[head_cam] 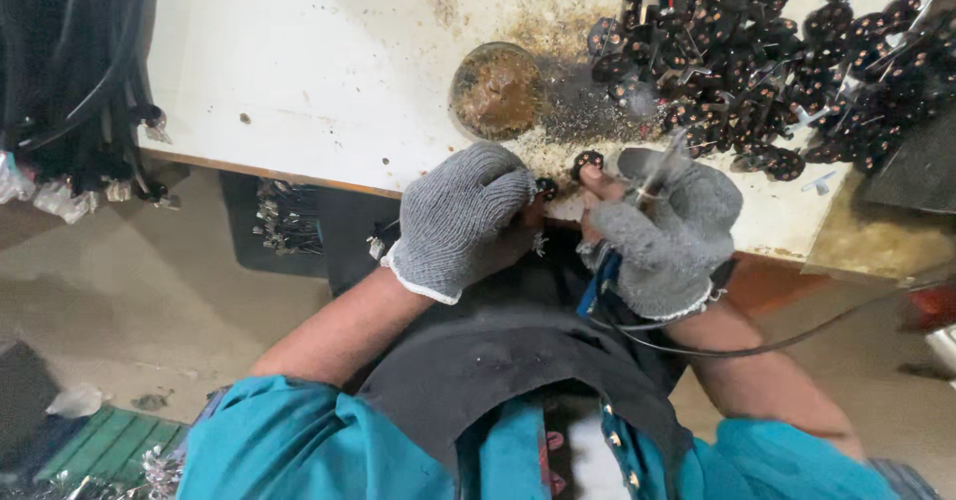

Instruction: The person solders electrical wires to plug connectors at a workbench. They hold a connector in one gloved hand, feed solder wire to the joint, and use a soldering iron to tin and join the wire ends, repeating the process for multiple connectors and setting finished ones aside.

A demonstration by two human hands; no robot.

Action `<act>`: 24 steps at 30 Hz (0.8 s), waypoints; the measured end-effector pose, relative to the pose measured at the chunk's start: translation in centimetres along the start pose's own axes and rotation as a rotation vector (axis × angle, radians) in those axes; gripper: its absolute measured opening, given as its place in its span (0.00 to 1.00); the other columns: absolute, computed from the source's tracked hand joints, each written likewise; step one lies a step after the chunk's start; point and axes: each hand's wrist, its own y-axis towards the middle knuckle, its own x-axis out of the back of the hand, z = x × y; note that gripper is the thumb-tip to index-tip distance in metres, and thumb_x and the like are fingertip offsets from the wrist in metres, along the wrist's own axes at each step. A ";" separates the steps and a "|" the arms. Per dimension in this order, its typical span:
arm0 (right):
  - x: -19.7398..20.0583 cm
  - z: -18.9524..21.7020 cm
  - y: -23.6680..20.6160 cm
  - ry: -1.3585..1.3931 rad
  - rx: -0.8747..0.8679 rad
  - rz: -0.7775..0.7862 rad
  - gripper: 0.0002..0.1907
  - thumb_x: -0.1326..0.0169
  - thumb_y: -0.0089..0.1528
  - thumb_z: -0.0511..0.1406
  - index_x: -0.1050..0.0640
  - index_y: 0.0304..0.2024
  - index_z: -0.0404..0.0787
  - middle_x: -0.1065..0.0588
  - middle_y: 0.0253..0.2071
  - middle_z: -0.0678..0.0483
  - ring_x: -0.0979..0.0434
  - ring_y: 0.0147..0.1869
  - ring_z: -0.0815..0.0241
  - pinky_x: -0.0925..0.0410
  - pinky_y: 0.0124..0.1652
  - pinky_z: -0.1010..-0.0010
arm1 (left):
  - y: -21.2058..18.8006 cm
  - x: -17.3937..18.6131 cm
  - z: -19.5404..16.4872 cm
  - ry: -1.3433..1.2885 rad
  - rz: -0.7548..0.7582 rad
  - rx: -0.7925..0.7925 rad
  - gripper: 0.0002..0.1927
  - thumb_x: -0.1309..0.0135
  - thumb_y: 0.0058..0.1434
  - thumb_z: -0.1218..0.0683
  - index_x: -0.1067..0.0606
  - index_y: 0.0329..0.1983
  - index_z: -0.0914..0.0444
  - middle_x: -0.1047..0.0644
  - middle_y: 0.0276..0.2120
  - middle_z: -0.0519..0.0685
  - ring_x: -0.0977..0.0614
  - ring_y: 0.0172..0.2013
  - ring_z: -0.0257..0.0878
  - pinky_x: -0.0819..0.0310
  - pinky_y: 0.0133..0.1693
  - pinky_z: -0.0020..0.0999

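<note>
Both my hands wear grey knitted gloves and meet at the near edge of a stained white workbench (329, 72). My left hand (463, 219) is closed around a small black round part (546, 187) at its fingertips. My right hand (665, 233) pinches another small black disc-shaped part (588, 162) between bare fingertips and also grips a thin metal tool with a blue handle (600, 279). A thin dark cable (787, 339) runs from that hand off to the right. The two small parts sit close together, almost touching.
A large heap of similar black disc parts with metal leads (777, 52) covers the bench's far right. A round brownish dish (495, 90) sits amid grime. Black cable bundles (70, 72) hang at left. A dark tray (284, 223) of metal pieces lies below the bench edge.
</note>
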 end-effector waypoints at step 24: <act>-4.0 0.9 -1.8 0.014 -0.158 -0.094 0.12 0.41 0.61 0.24 0.18 0.47 0.37 0.18 0.42 0.48 0.15 0.47 0.58 0.25 0.51 0.70 | -1.3 -0.3 1.1 -0.032 0.021 -0.044 0.13 0.34 0.53 0.56 0.25 0.39 0.59 0.23 0.42 0.51 0.18 0.41 0.49 0.22 0.38 0.43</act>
